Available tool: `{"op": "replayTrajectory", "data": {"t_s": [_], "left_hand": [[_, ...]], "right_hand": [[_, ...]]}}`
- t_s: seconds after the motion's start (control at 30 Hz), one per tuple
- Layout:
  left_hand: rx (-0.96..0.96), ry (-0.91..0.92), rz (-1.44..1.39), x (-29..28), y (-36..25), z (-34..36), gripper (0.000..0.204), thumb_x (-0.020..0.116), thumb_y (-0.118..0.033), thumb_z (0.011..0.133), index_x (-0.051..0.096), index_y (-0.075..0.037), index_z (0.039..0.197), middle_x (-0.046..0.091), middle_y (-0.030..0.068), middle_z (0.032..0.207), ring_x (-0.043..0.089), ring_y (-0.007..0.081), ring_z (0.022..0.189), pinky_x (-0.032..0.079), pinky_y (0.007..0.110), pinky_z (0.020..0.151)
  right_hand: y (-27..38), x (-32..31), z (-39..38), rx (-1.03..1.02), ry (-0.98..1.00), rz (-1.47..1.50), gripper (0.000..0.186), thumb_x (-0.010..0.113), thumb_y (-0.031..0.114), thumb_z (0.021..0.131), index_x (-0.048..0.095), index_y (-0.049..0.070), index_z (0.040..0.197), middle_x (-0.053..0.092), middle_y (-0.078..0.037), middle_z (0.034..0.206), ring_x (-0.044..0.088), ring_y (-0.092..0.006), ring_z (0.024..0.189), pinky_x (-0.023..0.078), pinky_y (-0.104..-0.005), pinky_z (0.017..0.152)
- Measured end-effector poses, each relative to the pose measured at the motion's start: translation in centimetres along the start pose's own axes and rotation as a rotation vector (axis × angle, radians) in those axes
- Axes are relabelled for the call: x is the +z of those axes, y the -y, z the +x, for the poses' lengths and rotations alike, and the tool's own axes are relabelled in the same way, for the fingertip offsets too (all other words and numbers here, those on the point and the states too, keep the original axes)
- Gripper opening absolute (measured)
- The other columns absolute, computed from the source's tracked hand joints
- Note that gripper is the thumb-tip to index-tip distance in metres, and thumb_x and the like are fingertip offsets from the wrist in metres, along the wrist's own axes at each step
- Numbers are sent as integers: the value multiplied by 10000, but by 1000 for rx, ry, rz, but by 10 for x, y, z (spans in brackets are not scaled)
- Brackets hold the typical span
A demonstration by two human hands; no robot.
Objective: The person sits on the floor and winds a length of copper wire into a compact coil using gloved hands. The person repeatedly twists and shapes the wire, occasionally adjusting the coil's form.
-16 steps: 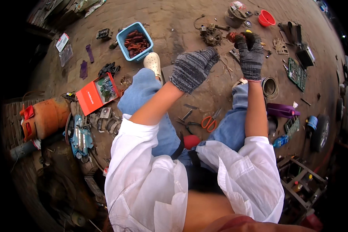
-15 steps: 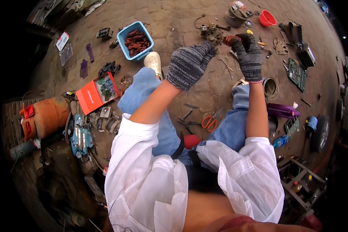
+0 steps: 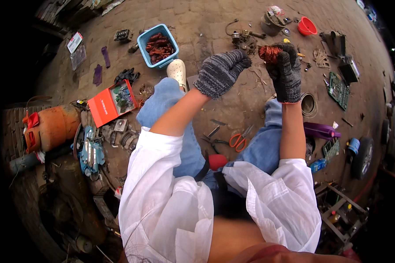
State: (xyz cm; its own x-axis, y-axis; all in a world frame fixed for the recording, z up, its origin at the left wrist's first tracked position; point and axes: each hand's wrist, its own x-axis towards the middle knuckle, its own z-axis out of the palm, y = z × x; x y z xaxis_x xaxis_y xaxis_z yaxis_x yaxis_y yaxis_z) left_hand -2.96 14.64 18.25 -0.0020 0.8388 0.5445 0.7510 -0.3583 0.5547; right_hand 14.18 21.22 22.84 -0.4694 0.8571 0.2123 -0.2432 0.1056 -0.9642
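My right hand [image 3: 286, 76], in a dark grey knitted glove, grips a bundle of reddish copper wire [image 3: 269, 53] that sticks out past the fingers toward the left. To its left, my left hand [image 3: 221, 73], gloved alike, is closed with its fingertips pressed together. Whatever may be between those fingertips is too small to make out. The hands are a little apart above the brick floor. Beyond my left knee a light blue basin [image 3: 165, 62] holds several similar dark red copper wire bundles [image 3: 158, 47].
Between my legs lie orange-handled scissors [image 3: 238, 141] and pliers [image 3: 213, 141]. A red box [image 3: 104, 107] and an orange gas cylinder [image 3: 59, 127] are at left. Ahead stand a grey bucket [image 3: 272, 24] and red bowl [image 3: 307, 27]; a green tool case [image 3: 339, 90] and wheel [image 3: 364, 158] are at right.
My right hand has come slightly nearer and turned, so the copper wire bundle shows more fully. My left hand has shifted slightly right and stays closed.
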Motion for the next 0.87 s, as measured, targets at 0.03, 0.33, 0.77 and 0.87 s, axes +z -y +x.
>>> {"op": "replayTrajectory", "data": {"t_s": [0.03,0.33,0.77,0.87], "left_hand": [[65,-91,-53,10,-3,-2,169,574,-272,795,631,-124,856,626,83,754,599,280,666,463,384,581],[55,190,141,-24,-17,9,141,540,-165,745,586,-125,872,606,90,754,588,277,662,457,370,576],[-431,212,-1040,-20,-8,7,258,563,-125,847,563,3,1071,639,39,866,581,102,738,478,240,646],[-90,-84,-544,10,10,0,280,561,-132,848,549,-10,1100,629,62,921,580,98,784,479,234,683]], "right_hand": [[0,2,3,-45,-48,-107,221,570,246,852,546,55,960,566,-37,824,533,-85,640,416,-199,515],[3,-3,-1,-117,174,-723,234,630,96,789,551,7,990,593,-67,834,565,-130,758,464,-263,713],[-15,4,-13,226,113,74,424,596,431,797,543,48,972,531,-31,769,483,-103,585,388,-186,500],[-11,25,-10,238,53,213,463,585,457,797,531,56,1021,515,-22,702,406,-80,474,318,-163,419]]}}
